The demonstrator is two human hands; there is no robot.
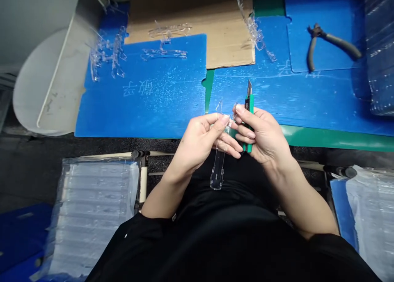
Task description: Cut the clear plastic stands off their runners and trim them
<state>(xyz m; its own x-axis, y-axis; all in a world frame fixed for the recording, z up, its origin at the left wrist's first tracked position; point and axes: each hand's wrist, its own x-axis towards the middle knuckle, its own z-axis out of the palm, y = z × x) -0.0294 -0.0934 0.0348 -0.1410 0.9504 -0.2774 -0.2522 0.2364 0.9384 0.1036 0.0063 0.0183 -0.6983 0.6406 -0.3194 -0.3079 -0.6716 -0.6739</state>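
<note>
Between finger and thumb of my left hand (201, 140) is a long clear plastic part (217, 173), its rounded end hanging down in front of my black clothing. My right hand (261, 130) is closed around a green utility knife (250, 122), whose blade points up and away from me. The thumb and index finger of that hand also touch the upper end of the clear part. Both hands are close together above the near edge of the table. Where exactly the fingers meet the clear part is hard to make out.
Blue plastic sheets (147, 97) and a cardboard piece (227, 48) cover the green table. Clear moulded pieces (164, 53) lie at the back and left. Cutting pliers (317, 31) rest at the right. Trays of wrapped parts (95, 216) stand at left; more wrapped stacks stand at right.
</note>
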